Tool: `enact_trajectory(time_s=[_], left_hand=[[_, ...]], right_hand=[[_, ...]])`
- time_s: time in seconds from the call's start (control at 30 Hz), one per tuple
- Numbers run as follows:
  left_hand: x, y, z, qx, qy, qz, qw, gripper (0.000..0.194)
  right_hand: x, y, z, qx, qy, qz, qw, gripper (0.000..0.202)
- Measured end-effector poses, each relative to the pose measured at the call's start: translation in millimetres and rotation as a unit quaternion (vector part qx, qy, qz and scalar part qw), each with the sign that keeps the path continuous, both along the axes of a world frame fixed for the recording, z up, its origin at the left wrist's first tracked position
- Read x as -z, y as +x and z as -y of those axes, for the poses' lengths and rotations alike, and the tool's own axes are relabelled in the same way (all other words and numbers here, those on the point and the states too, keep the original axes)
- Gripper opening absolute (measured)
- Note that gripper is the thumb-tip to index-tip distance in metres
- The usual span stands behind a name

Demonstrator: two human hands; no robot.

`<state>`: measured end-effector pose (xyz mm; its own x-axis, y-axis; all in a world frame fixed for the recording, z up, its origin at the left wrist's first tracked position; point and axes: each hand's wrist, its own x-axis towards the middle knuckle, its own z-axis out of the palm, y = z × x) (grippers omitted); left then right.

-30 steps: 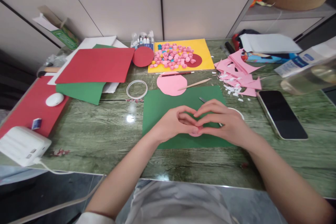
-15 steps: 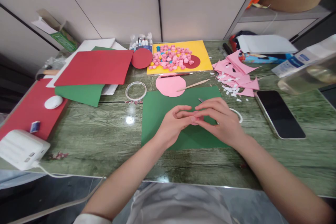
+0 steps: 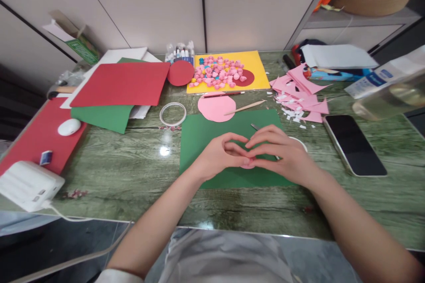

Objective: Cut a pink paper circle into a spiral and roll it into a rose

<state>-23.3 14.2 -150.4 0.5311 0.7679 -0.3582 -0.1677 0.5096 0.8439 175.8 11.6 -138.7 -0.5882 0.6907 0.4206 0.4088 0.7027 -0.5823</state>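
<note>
A small pink paper piece (image 3: pixel 248 165) is pinched at the thumb tips of the left hand (image 3: pixel 219 157) and the right hand (image 3: pixel 285 154), both half curled with their fingers bent, and it is held over a green paper sheet (image 3: pixel 195 146). Just past the hands, a pink paper circle (image 3: pixel 212 108) is partly covered by a pointed wooden stick (image 3: pixel 249 106), while a phone (image 3: pixel 355 145) is set down to the right of the right hand. Farther ahead of the hands, little pink curls (image 3: pixel 217 73) are spread on a yellow sheet (image 3: pixel 259 64), and cut pink scraps (image 3: pixel 303 93) are piled up beyond the right hand.
</note>
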Motion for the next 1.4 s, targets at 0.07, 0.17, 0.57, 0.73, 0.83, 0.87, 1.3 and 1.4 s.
enact_trajectory(time_s=[0.07,0.17,0.57,0.73,0.83,0.87,1.3,1.4], left_hand=[[-1.3,-2.7,-0.6,0.026,0.022,-0.023,0.999,0.043],[-1.7,-3.4,-1.0,0.030,0.040,-0.046,0.998,0.043],[5.4,13.6,7.0,-0.136,-0.050,0.075,0.987,0.040],[5.4,7.0,2.6,-0.090,-0.032,0.049,0.994,0.043],[3.5,2.6,0.2,-0.046,-0.028,0.026,0.998,0.045],[2.6,1.2,-0.3,-0.032,-0.022,0.017,0.999,0.046],[-4.4,-4.0,-1.6,0.033,0.030,0.001,0.999,0.054],[-1.4,3.6,1.0,-0.046,-0.017,0.043,0.998,0.045]], right_hand=[[-0.2,-1.6,0.4,-0.018,0.003,0.003,1.000,0.010],[0.7,-2.8,0.8,-0.028,0.012,0.009,0.999,0.012],[7.3,-10.3,3.5,0.102,0.115,0.019,0.988,0.010],[4.5,-3.7,1.9,0.055,0.061,0.017,0.996,0.011],[1.9,-1.3,1.4,0.025,0.040,0.003,0.999,0.010],[1.3,-0.9,1.4,0.018,0.035,0.000,0.999,0.010],[-1.2,-1.9,3.0,-0.039,0.007,0.030,0.999,0.015],[2.1,-4.1,1.9,0.016,0.047,0.018,0.999,0.014]])
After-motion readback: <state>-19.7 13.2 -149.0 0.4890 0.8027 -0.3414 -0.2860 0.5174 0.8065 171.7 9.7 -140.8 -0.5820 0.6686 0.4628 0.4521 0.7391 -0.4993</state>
